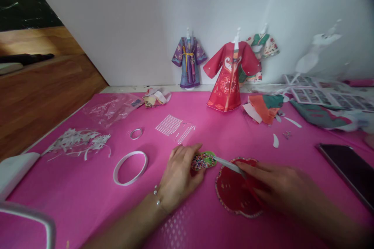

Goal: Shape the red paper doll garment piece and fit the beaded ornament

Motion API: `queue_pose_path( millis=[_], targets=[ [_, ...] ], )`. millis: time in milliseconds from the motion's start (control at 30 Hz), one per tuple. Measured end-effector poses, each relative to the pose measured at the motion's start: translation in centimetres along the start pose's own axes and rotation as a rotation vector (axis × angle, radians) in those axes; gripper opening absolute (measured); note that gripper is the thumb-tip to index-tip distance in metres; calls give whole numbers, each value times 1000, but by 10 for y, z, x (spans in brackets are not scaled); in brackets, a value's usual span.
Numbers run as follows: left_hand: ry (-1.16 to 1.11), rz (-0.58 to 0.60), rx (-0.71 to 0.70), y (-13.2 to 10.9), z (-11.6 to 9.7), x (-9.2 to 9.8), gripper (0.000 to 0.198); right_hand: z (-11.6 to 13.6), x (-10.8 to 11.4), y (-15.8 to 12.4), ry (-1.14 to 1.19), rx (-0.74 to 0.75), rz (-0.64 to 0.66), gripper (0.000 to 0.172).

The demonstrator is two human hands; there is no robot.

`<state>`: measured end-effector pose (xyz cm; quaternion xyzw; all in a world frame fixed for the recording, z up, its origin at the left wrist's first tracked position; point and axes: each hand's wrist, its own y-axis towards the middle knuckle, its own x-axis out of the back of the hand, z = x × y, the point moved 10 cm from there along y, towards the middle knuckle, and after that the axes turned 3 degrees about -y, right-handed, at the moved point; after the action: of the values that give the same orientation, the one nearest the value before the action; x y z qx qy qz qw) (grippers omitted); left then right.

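Observation:
My left hand point(182, 169) is closed on the near end of a small green dish point(209, 158) with many tiny multicoloured beads in it. In my right hand point(274, 183) is a slim silver pointed tool point(229, 164), its tip at the dish's right side. The fingers and blur hide the tool's rear end, so its kind is unclear. Below that hand lies a red scallop-edged piece point(233, 192) with a beaded rim, partly covered by the fingers.
A white tape ring point(115, 173), white scraps point(78, 142) and a dotted sticker sheet point(169, 125) lie left on the pink mat point(96, 210). Dressed stands, one in a red robe point(226, 85), one in a purple robe point(189, 64), are behind. A phone point(347, 167) lies right.

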<state>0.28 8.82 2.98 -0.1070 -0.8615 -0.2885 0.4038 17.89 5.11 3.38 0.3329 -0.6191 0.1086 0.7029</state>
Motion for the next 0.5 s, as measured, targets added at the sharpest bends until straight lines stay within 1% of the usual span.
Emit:
queue_pose_path(
  millis=[267,400,500],
  targets=[
    [142,-9,89,4,17,3,46,-15,-11,-2,2,-94,66,45],
    [168,34,101,5,16,2,39,-22,-16,-3,28,-135,123,46],
    [163,46,88,5,10,3,40,-26,-17,-4,25,-138,129,47]
  ],
)
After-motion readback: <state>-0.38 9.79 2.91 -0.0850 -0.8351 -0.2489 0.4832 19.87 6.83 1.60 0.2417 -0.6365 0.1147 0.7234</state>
